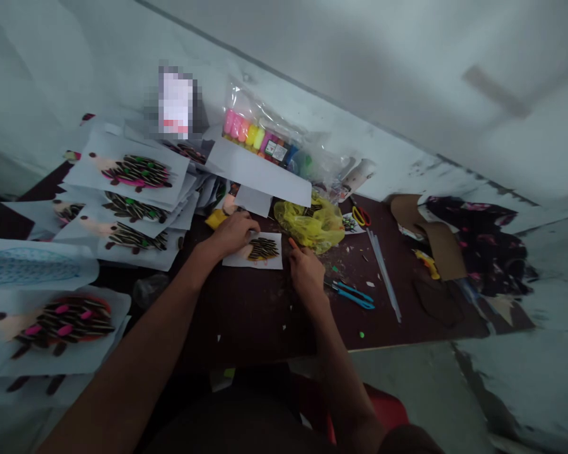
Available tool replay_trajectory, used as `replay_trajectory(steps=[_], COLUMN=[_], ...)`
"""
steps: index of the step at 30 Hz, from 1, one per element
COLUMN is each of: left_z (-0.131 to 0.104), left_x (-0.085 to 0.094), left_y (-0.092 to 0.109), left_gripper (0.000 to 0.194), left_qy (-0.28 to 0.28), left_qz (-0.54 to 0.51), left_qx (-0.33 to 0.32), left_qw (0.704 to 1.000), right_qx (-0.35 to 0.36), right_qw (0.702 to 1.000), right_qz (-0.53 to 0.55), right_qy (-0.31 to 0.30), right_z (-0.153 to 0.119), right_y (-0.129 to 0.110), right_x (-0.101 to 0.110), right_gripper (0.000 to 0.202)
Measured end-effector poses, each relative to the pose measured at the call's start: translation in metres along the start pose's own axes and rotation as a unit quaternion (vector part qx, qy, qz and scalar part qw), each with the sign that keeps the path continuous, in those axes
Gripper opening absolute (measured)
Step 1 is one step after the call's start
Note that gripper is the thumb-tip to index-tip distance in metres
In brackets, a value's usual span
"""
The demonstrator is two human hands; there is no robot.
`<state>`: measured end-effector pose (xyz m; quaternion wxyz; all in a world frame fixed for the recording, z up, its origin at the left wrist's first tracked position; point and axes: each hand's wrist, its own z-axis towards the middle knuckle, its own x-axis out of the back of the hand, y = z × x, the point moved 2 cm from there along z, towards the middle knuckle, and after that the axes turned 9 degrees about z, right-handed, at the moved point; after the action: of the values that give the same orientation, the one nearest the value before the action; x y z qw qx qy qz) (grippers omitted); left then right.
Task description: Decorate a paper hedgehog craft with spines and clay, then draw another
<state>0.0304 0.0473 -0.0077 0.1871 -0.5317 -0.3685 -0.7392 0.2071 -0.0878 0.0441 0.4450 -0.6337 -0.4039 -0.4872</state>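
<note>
Head view shows me the right hand [307,272] with fingers closed on a slim orange object [292,243], while the left hand [233,231] bends its fingers at the upper left corner of the hedgehog picture [264,248]; whether they pinch anything, I cannot tell. This picture lies flat on the dark table [255,315] between both hands, and I judge it light, easily creased, its striped spines perhaps fragile, so the bare paper margin is the safer hold.

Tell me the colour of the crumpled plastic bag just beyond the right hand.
Translucent yellow; the crumpled plastic bag shows best in the head view.
</note>
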Motion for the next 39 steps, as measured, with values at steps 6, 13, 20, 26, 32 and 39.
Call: replay_trajectory(steps=[6,13,20,26,32,39], left_z=[0.000,0.000,0.000,-0.001,-0.001,-0.001], left_x=[0.001,0.000,0.000,0.001,0.001,0.003], left_y=[0.000,0.000,0.001,0.002,0.002,0.003], left_gripper=[0.035,0.034,0.035,0.034,0.035,0.036], left_qy=[-0.001,0.012,0.014,0.013,0.022,0.000], left_qz=[-0.002,-0.003,-0.005,0.003,-0.006,-0.008], left_qx=[0.000,0.001,0.003,0.004,0.002,0.011], left_qw=[1.000,1.000,1.000,1.000,1.000,1.000], right_qx=[0.023,0.117,0.173,0.207,0.169,0.172], right_qw=[0.996,0.958,0.935,0.933,0.957,0.971], right_qz=[0.072,0.255,0.298,0.279,0.222,0.154], right_qy=[0.057,0.062,0.087,0.095,0.081,0.063], right_z=[-0.001,-0.005,-0.006,-0.008,-0.008,-0.007], right_y=[0.002,0.006,0.006,0.000,-0.004,-0.007], right_x=[0.005,0.001,-0.006,-0.013,-0.016,-0.015], right_gripper=[0.027,0.023,0.017,0.023,0.026,0.019])
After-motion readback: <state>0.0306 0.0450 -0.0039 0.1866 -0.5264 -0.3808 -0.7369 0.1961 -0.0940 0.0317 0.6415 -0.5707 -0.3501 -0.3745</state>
